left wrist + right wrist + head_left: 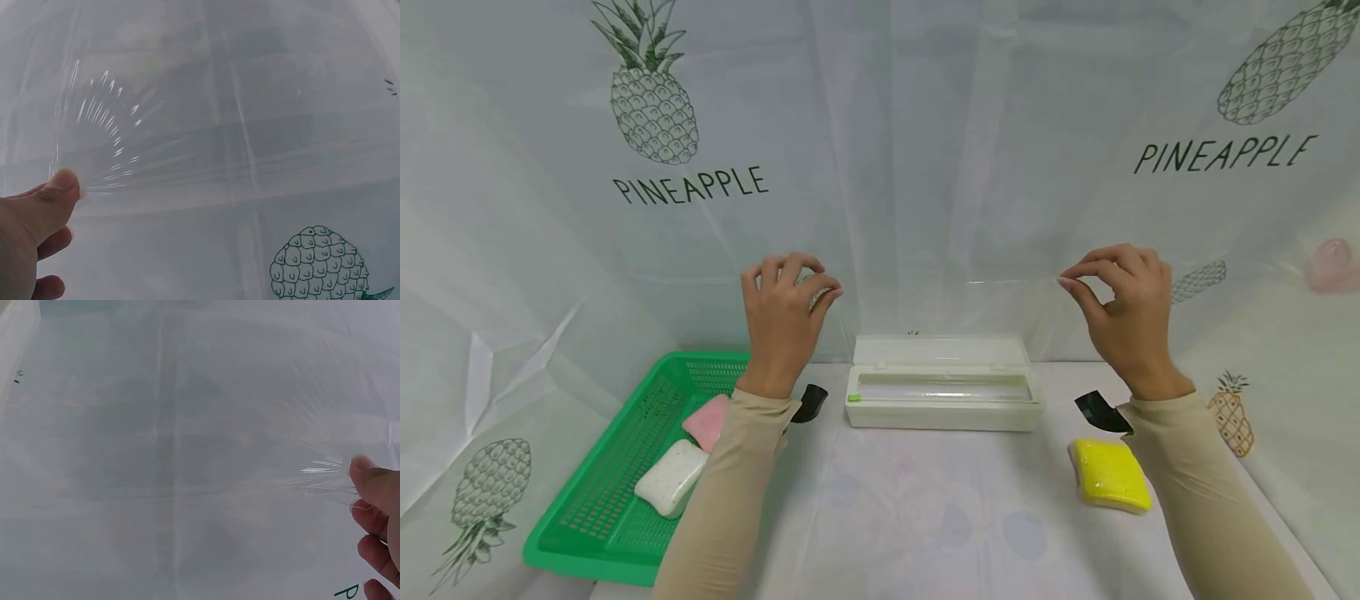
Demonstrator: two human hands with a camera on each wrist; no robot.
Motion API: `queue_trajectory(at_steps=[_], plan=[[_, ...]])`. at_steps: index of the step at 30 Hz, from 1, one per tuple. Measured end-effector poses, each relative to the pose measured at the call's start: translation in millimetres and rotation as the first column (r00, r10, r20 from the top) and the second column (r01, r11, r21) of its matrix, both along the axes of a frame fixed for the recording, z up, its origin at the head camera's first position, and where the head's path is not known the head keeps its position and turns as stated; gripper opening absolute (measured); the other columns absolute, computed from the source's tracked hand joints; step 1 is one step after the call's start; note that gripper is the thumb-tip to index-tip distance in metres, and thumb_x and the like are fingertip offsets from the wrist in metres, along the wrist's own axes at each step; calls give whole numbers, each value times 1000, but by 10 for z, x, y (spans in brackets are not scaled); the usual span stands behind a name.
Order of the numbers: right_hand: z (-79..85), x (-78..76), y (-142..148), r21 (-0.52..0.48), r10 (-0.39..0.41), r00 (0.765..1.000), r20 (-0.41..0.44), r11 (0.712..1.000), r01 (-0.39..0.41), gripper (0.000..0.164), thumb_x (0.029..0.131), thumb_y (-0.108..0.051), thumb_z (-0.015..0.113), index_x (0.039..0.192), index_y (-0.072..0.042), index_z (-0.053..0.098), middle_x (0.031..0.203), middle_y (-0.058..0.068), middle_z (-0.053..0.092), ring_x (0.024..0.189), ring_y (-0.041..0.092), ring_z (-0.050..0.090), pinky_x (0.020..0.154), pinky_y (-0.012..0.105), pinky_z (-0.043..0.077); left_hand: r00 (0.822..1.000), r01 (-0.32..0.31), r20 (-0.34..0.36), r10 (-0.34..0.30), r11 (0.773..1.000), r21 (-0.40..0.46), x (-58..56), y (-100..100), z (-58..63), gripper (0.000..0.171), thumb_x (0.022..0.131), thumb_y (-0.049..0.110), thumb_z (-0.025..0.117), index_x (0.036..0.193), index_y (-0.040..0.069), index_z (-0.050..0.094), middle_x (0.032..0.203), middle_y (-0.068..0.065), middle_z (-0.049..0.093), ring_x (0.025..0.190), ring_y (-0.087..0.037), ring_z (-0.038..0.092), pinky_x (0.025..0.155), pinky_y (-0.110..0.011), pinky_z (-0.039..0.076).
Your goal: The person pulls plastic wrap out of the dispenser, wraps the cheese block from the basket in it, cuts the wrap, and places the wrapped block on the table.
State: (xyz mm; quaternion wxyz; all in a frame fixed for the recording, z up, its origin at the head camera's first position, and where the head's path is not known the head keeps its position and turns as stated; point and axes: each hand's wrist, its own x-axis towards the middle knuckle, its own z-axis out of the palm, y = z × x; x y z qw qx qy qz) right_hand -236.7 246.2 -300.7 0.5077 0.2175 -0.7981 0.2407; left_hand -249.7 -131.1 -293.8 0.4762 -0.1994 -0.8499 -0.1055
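A clear sheet of cling film (106, 119) is stretched between my two hands, its pinched corners fanning out in shiny creases. My left hand (782, 321) pinches one corner between thumb and fingers. At the other corner, the thumb and forefinger of my right hand (1127, 317) grip the film (322, 470). Both hands are raised above the table, level with each other. Between and below them stands a white cling film box (943, 418), its lid tipped back and the roll (943, 388) showing inside. The film is nearly invisible in the head view.
A green basket (576, 521) on the left holds a white bar (672, 477) and a pink bar (706, 422), partly behind my left arm. A yellow bar (1111, 475) lies by my right forearm. Behind hangs a pineapple-print sheet (925, 167).
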Motion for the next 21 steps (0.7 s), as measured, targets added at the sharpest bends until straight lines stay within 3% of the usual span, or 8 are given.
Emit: queue_trajectory(at_steps=[7, 21], plan=[[60, -42, -13, -31, 14, 1000, -26, 999, -15, 13, 71, 2, 77, 81, 3, 69, 87, 18, 60, 85, 39, 46, 80, 45, 24, 1000, -1, -8, 1, 1000, 14, -6, 12, 81, 14, 82, 31, 69, 81, 17, 74, 99, 0, 59, 97, -25, 46, 89, -46, 29], [209, -42, 1, -9, 6, 999, -46, 1000, -7, 13, 78, -6, 74, 86, 3, 70, 90, 17, 60, 85, 38, 46, 83, 38, 25, 1000, 0, -31, 0, 1000, 23, -12, 6, 214, 19, 84, 33, 66, 83, 16, 74, 98, 0, 58, 97, -26, 46, 89, -47, 28]])
